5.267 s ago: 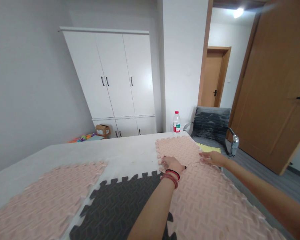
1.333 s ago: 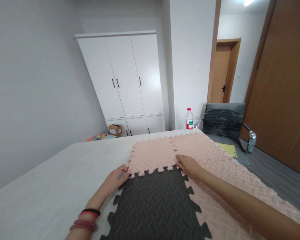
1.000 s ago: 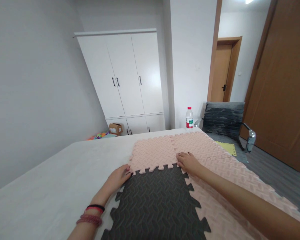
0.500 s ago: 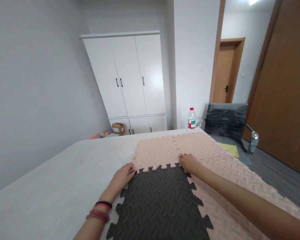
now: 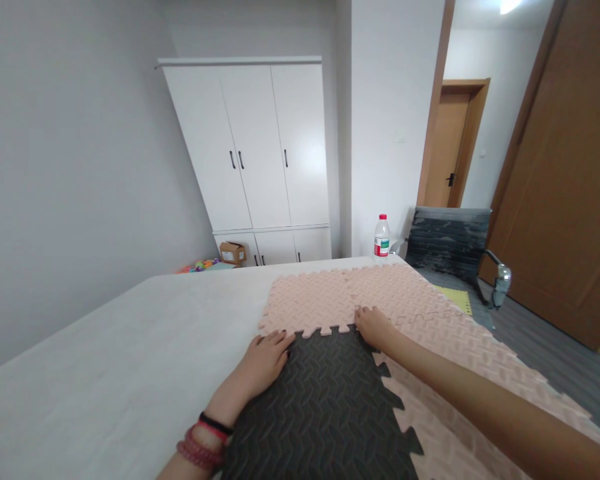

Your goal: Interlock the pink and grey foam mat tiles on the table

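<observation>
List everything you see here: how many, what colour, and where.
Pink tiles: three, pink, table's far and right sides
Dark tile: one, black, table's near side
Table: one, white, beneath tiles
Bottle: one, clear, red cap, table's far edge
Cabinet: one, white, back wall
Cardboard box: one, brown, before cabinet
Small items: uncounted, multicoloured, beside box
Chair: one, grey, beyond table's right edge
Sheet: one, yellow, by chair
Doors: two, brown, right
Light: one, white, top right
Wristbands: several, red, black, left wrist
Left hand: one, at dark tile's far left corner
Right hand: one, at its far right corner
</observation>
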`<action>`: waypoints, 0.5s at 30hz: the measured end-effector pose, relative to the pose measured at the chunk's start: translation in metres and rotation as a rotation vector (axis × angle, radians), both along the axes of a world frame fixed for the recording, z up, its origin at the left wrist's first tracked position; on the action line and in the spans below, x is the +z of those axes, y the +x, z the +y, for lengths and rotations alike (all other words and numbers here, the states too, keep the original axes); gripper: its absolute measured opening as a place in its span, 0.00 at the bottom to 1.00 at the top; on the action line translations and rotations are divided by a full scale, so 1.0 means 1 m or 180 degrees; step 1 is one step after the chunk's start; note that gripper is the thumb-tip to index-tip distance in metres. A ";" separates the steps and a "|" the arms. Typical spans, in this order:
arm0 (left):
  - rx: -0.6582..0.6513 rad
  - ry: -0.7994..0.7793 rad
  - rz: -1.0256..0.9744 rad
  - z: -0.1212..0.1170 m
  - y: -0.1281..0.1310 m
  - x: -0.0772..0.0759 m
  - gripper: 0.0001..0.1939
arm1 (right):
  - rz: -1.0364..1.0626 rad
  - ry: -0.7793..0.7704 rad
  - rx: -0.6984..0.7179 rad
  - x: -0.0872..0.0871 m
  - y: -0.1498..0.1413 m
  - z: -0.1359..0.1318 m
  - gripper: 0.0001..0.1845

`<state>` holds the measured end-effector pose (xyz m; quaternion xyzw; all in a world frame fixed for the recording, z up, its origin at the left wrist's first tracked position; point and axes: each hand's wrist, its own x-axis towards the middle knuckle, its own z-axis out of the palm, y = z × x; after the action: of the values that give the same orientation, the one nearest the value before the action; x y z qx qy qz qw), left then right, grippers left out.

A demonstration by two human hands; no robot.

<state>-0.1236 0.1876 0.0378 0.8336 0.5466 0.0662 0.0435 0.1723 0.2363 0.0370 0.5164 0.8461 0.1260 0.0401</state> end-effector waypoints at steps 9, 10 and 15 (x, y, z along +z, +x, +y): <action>-0.0080 -0.0271 0.0153 0.005 0.000 0.001 0.27 | 0.0429 0.0036 0.0188 0.011 -0.029 -0.021 0.19; -0.0042 -0.0295 0.0183 0.004 0.000 0.000 0.27 | 0.0507 0.0031 0.0312 0.013 -0.039 -0.027 0.18; 0.0319 -0.0339 0.0402 0.001 0.002 -0.001 0.27 | 0.0938 0.0041 0.0518 0.008 -0.086 -0.054 0.25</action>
<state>-0.1221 0.1888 0.0364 0.8043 0.5920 -0.0135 0.0498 0.0866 0.1826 0.0453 0.4593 0.8810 0.0572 -0.0980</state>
